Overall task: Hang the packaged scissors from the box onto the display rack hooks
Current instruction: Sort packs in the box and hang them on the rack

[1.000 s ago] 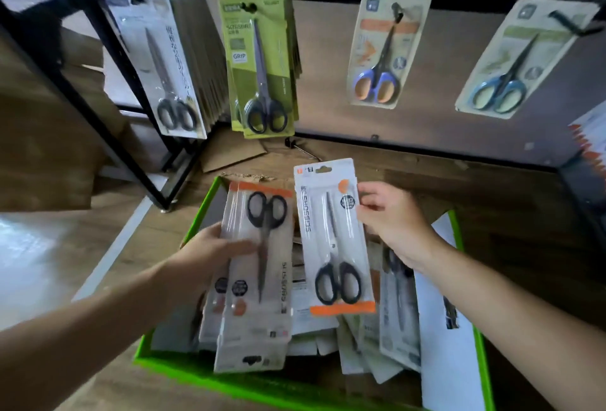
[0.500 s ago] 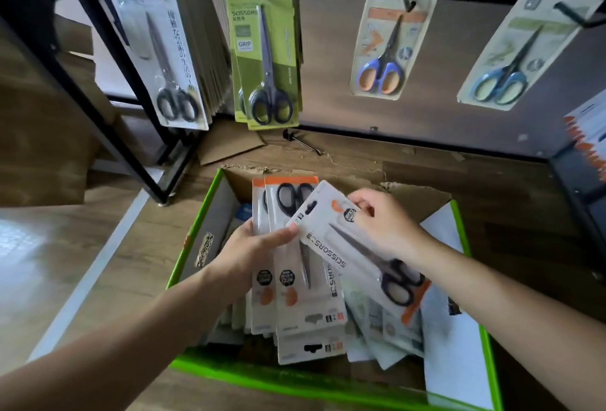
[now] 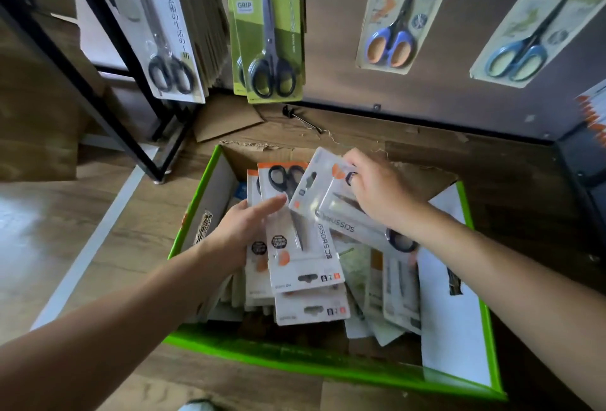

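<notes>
A green-edged cardboard box (image 3: 295,359) on the floor holds several white-and-orange scissor packs. My left hand (image 3: 244,233) grips a small stack of these packs (image 3: 295,246), held upright over the box. My right hand (image 3: 382,192) holds one more pack (image 3: 323,204) by its top, tilted with its handle end pointing down to the right, its corner overlapping the stack. Above the box the display rack carries hanging scissor packs: white ones (image 3: 164,33), green ones (image 3: 265,27), a blue-and-orange pair (image 3: 398,13) and a blue pair (image 3: 531,23).
A black metal rack frame (image 3: 108,76) stands at the left with its foot on the wooden floor. One bare black hook (image 3: 301,118) sticks out low on the rack, just behind the box. Cardboard scraps lie under the rack. An orange-and-white pack edge shows at far right.
My right hand has tipped its pack from upright to slanted and brought it against the stack in my left hand. The view has moved lower and closer to the box.
</notes>
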A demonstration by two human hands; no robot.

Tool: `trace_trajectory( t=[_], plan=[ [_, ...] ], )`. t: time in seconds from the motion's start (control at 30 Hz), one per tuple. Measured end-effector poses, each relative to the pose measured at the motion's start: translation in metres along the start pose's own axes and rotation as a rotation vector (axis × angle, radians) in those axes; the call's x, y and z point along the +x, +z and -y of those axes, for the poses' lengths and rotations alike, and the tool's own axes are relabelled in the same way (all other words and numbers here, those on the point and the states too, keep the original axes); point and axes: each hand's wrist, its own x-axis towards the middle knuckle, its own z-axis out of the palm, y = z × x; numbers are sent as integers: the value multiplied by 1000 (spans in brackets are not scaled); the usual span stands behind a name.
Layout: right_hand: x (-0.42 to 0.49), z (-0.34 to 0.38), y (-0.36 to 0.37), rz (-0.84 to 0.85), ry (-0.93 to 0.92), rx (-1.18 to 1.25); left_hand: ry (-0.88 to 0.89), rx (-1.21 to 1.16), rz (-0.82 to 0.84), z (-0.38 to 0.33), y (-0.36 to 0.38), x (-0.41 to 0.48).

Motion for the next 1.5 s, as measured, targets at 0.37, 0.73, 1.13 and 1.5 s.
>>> trace_trajectory(
  t=[0.37,0.73,1.13,1.5],
  plan=[
    [-27,29,27,309,-975,-337,-50,18,236,7,10,0],
    [-35,14,61,-186,-935,-256,-60,61,85,20,-3,-8],
    [-37,-48,91,633,38,-838,-71,222,-343,9,-28,-15],
    [-23,-39,40,25,-160,-522,-42,131,-379,10,-27,-23]
  ],
)
